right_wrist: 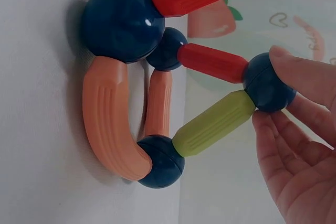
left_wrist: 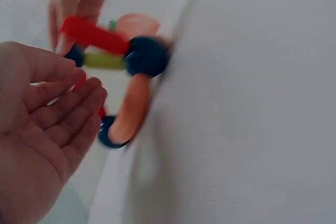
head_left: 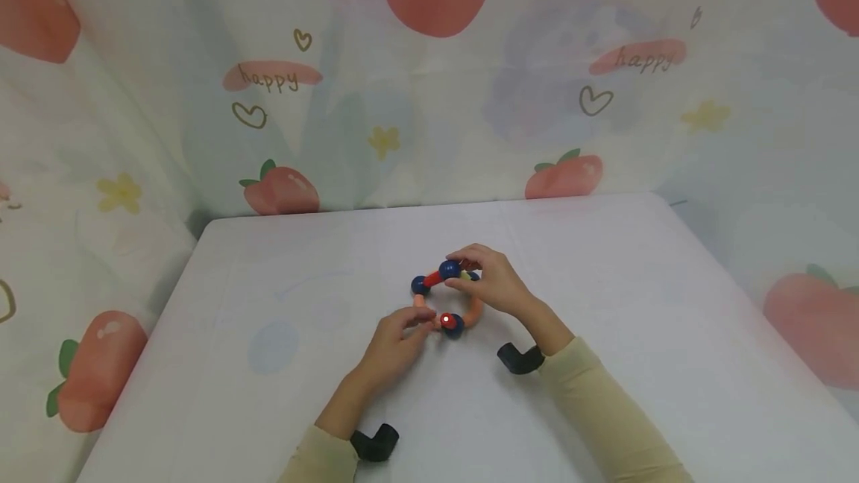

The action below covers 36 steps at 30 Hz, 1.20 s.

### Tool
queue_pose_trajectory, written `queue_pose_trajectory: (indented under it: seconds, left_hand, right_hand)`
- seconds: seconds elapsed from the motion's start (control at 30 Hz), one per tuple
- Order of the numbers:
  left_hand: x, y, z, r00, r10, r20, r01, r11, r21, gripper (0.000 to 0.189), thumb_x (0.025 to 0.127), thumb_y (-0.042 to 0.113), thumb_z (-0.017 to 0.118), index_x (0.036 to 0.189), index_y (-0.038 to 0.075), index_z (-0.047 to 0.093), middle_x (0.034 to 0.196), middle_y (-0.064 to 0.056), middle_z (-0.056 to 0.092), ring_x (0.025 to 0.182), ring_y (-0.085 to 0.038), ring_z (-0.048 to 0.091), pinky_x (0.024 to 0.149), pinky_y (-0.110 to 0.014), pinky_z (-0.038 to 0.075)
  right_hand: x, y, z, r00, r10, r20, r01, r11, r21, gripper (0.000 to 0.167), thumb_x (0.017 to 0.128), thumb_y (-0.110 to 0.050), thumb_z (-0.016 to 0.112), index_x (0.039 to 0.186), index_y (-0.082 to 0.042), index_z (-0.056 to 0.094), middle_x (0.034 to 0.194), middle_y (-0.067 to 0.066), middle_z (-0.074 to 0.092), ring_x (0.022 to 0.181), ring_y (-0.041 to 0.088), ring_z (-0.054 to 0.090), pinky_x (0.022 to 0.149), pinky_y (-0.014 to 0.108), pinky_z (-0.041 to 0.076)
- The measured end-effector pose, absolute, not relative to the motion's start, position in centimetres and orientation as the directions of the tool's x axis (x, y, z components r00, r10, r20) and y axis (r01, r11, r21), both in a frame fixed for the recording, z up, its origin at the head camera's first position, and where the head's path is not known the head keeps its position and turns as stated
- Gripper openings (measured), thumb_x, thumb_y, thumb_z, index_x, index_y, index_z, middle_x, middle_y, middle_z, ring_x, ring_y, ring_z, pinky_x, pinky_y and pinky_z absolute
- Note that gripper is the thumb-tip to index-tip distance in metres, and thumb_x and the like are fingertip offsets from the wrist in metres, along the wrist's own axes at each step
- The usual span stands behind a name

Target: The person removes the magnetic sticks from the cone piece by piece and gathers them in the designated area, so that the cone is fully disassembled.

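A ring of magnetic building pieces stands on the table, made of navy balls joined by orange curved rods (right_wrist: 105,114), a red rod (right_wrist: 212,62) and a yellow-green rod (right_wrist: 212,124). My right hand (head_left: 496,282) pinches the raised navy ball (right_wrist: 269,82) where the red and yellow-green rods meet. From the near navy ball (left_wrist: 147,56) a second red rod (left_wrist: 94,35) sticks up, its far end free. Beside it is my left hand (head_left: 396,345), fingers loosely bent, with nothing seen between them in the left wrist view.
A white cloth covers the table (head_left: 322,267). Behind it hangs a curtain (head_left: 429,110) printed with fruit and hearts. Black curved pieces (head_left: 379,443) stick out at both wrists.
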<state>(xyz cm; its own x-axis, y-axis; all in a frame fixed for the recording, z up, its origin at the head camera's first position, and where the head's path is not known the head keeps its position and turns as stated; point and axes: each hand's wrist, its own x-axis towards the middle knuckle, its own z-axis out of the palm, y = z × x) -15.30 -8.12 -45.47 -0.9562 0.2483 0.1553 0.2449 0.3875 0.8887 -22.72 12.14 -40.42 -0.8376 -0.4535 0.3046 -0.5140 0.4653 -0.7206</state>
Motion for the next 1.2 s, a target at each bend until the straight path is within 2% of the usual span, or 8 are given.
queue_pose_trajectory:
  seconds: [0.13,0.23,0.43,0.67,0.97,1.2]
  left_hand:
    - [-17.9,-8.9,-44.3,-0.934,0.123,0.336,0.356,0.394,0.847,0.023,0.089,0.013,0.061,0.111,0.005,0.063,0.107,-0.003,0.063,0.102,-0.017,0.056,0.090,-0.037,0.044]
    - [-19.6,-8.9,-43.8,-0.904,0.135,0.406,0.420,0.457,0.784,0.028,0.086,0.011,0.064,0.113,0.004,0.061,0.109,-0.004,0.063,0.103,-0.017,0.055,0.090,-0.036,0.044]
    - [-21.5,-8.3,-43.7,-0.890,0.258,0.375,0.455,0.479,0.751,0.038,0.083,0.014,0.069,0.118,0.005,0.058,0.112,-0.007,0.061,0.106,-0.020,0.054,0.091,-0.042,0.044]
    - [-22.7,-7.8,-44.2,-0.884,0.312,0.349,0.461,0.450,0.765,0.035,0.080,0.015,0.072,0.113,0.006,0.062,0.108,-0.003,0.063,0.103,-0.015,0.056,0.091,-0.033,0.044]
    - [-23.1,-7.3,-44.7,-0.839,0.314,0.445,0.543,0.423,0.726,0.021,0.081,0.007,0.070,0.100,0.001,0.064,0.096,-0.008,0.064,0.092,-0.019,0.058,0.083,-0.038,0.048]
    - [-23.1,-7.4,-45.1,-0.827,0.317,0.464,0.561,0.408,0.721,0.020,0.081,0.007,0.069,0.100,0.001,0.064,0.096,-0.007,0.064,0.092,-0.019,0.058,0.083,-0.036,0.048]
  right_hand:
    - [-22.8,12.2,-40.4,-0.839,-0.460,0.291,-0.505,0.461,-0.730,0.039,0.076,-0.013,0.076,0.110,0.000,0.063,0.103,0.007,0.061,0.088,0.020,0.058,0.082,0.037,0.049]
    - [-22.7,12.2,-40.4,-0.837,-0.465,0.287,-0.505,0.455,-0.734,0.038,0.076,-0.012,0.076,0.110,0.000,0.063,0.103,0.007,0.061,0.088,0.021,0.058,0.083,0.038,0.049]
    - [-22.7,12.1,-40.3,-0.828,-0.470,0.306,-0.521,0.445,-0.728,0.036,0.077,-0.009,0.075,0.109,0.001,0.062,0.103,0.009,0.060,0.088,0.022,0.058,0.083,0.040,0.049]
    - [-22.7,12.0,-40.6,-0.817,-0.479,0.322,-0.538,0.432,-0.724,0.037,0.079,-0.011,0.072,0.112,0.001,0.060,0.106,0.009,0.059,0.092,0.022,0.056,0.085,0.043,0.048]
    - [-22.8,11.9,-41.0,-0.793,-0.486,0.366,-0.579,0.417,-0.700,0.036,0.079,-0.005,0.071,0.113,0.001,0.059,0.108,0.011,0.058,0.094,0.024,0.056,0.085,0.044,0.047]
    - [-22.7,11.9,-41.2,-0.782,-0.495,0.379,-0.597,0.419,-0.684,0.036,0.080,-0.007,0.071,0.113,0.002,0.058,0.109,0.011,0.057,0.096,0.024,0.057,0.085,0.045,0.047]
